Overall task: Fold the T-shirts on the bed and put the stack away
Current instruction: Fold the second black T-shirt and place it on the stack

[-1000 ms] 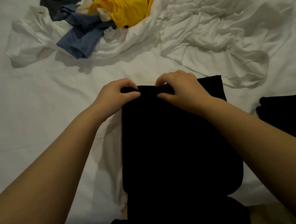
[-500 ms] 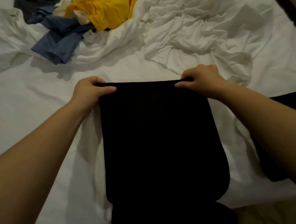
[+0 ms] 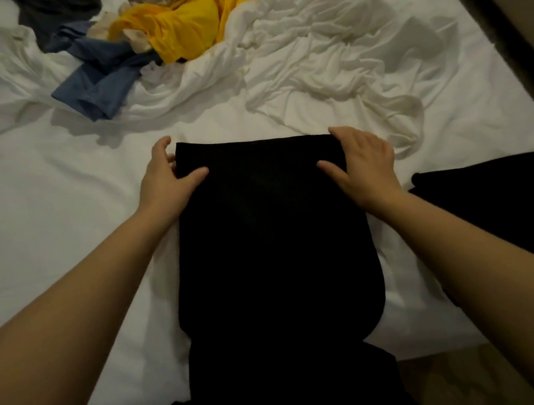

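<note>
Head view, left hand (image 3: 165, 182): it has slid from the middle of the far hem to the left corner. The thumb rests on the cloth and the fingers are loosened, grasping nothing.
Long black folded cotton T-shirt (image 3: 270, 236): flat on the white-sheeted bed (image 3: 38, 236) before me.
Right hand (image 3: 368, 159): likewise moved out to the right corner, now pressing flat, released.
Dark folded garment (image 3: 501, 202): lying far right.
Meaning: I judge the hem smoothed and a cross-fold next. The crumpled yellow, blue and white shirt heap (image 3: 183, 24) is still unfolded.

Arms extended; left hand (image 3: 167, 182), right hand (image 3: 365, 161) palms down, fingers relaxed.
</note>
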